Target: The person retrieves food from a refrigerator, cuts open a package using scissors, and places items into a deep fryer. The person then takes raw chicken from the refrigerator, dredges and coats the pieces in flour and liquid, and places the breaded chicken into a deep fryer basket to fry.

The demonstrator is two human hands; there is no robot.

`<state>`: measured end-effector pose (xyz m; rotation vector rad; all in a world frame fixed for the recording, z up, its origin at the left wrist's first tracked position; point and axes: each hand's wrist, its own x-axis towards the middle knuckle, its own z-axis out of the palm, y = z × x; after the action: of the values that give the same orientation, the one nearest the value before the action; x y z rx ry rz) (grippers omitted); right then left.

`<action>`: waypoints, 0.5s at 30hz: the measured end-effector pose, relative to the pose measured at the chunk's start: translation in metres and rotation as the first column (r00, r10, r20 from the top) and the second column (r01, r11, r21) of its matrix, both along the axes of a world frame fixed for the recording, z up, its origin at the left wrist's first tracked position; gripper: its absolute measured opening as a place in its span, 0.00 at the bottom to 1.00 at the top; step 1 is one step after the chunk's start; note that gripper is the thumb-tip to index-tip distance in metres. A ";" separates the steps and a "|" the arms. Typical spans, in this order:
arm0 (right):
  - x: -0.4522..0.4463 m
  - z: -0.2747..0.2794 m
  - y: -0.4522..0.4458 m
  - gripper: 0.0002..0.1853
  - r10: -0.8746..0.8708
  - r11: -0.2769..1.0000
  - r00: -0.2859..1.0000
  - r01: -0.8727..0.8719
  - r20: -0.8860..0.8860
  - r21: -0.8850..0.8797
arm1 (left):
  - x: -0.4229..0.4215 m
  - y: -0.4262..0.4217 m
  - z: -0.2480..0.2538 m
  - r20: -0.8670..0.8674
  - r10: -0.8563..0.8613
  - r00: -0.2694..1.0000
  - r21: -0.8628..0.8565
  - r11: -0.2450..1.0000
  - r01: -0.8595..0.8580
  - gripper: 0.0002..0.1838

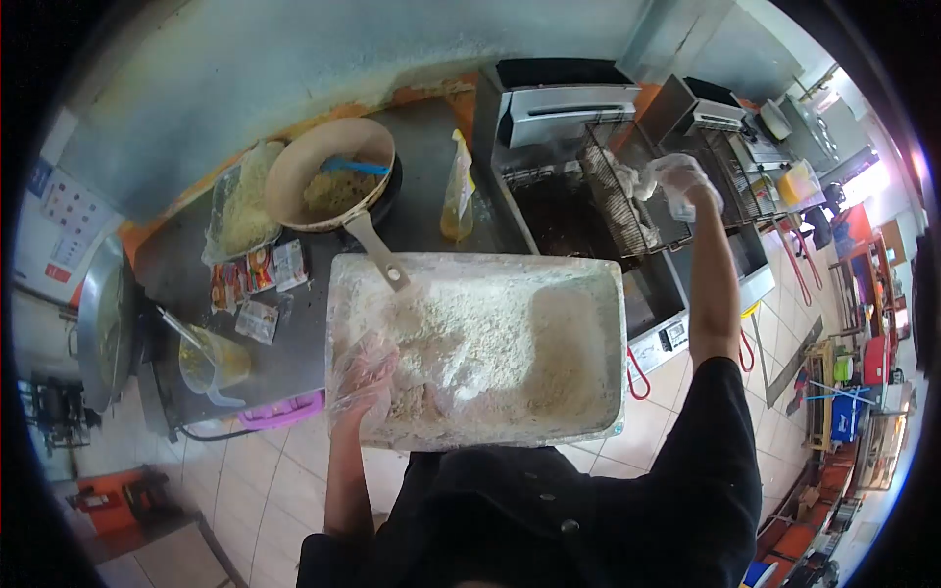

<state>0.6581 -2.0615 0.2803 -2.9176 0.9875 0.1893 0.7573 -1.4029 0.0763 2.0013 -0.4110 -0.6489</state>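
A large pale tub [613,294] of white flour [480,333] stands right in front of me. My left hand [365,374], in a clear plastic glove, is at the tub's left side over the flour, fingers loosely stretched and holding nothing visible. Out to the right, my right hand [689,184], gloved too, reaches over a wire basket [613,201] above the fryer. Its fingers are closed around a flour-coated piece of food [642,183], partly hidden by the glove. More coated pieces lie along the basket's wire.
A pan [284,186] with a blue-handled utensil overhangs the tub. Around it are a container of pale crumbs [245,211], an oil bottle [458,196], small packets [257,318] and a jug [214,361]. The fryer [554,211] holds dark oil. Red-handled baskets [637,377] jut out rightward.
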 end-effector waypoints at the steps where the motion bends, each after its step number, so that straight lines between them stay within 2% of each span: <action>1: 0.000 0.003 0.016 0.22 -0.051 0.992 0.999 0.051 0.002 -0.116 | -0.005 0.000 0.031 0.123 -0.010 0.992 0.192 0.981 -0.014 0.34; 2: 0.001 0.004 0.032 0.24 -0.098 0.969 0.995 0.097 0.009 -0.227 | -0.007 -0.001 0.048 0.236 -0.047 0.971 0.379 0.924 -0.047 0.34; 4: 0.001 -0.032 0.015 0.20 0.012 0.996 0.924 0.022 0.382 -0.083 | -0.006 0.000 0.002 0.206 -0.019 0.978 0.419 0.905 -0.070 0.30; 5: 0.000 -0.051 0.021 0.18 0.194 0.977 0.852 -0.215 0.486 -0.012 | -0.006 0.001 -0.015 0.192 -0.006 0.981 0.438 0.895 -0.081 0.28; 6: -0.001 -0.069 0.027 0.16 0.343 0.889 0.744 -0.454 0.574 0.058 | -0.006 -0.002 -0.015 0.196 -0.056 0.979 0.479 0.877 -0.046 0.27; 7: -0.002 -0.043 0.104 0.16 0.505 0.861 0.771 -0.484 0.388 -0.159 | -0.006 -0.009 -0.014 0.199 -0.107 0.974 0.516 0.856 -0.011 0.26; 8: 0.000 -0.033 0.172 0.17 0.777 0.554 0.627 -0.639 0.056 -0.534 | -0.003 -0.014 -0.013 0.205 -0.161 0.965 0.550 0.835 0.022 0.26; 9: 0.004 -0.035 0.230 0.16 0.620 0.458 0.679 -0.720 -0.393 -0.522 | 0.001 -0.015 -0.019 0.106 -0.198 0.974 0.582 0.807 0.100 0.25; 10: 0.006 -0.077 0.254 0.14 0.663 0.745 0.748 -0.663 -0.022 -0.073 | 0.004 -0.015 -0.031 0.003 -0.232 0.973 0.605 0.775 0.183 0.25; 11: 0.007 -0.119 0.278 0.13 0.455 0.710 0.829 -0.558 0.324 0.429 | 0.004 -0.020 -0.029 0.008 -0.255 0.967 0.621 0.759 0.196 0.26; 12: 0.008 -0.150 0.302 0.17 0.478 0.561 0.800 -0.596 0.363 0.575 | 0.004 -0.024 -0.026 0.012 -0.279 0.960 0.637 0.743 0.207 0.26; 14: 0.009 -0.212 0.351 0.28 0.479 0.193 0.782 -0.537 0.399 0.821 | -0.007 -0.043 0.014 0.231 -0.309 0.923 0.655 0.751 0.088 0.26; 15: 0.012 -0.211 0.371 0.29 0.650 0.327 0.670 -0.672 0.359 0.665 | -0.005 -0.048 0.022 0.199 -0.333 0.921 0.669 0.734 0.121 0.27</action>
<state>0.6704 -1.6903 0.0693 -2.2543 -0.3775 0.4594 0.7523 -1.4512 0.0983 2.7721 -0.7064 -0.6925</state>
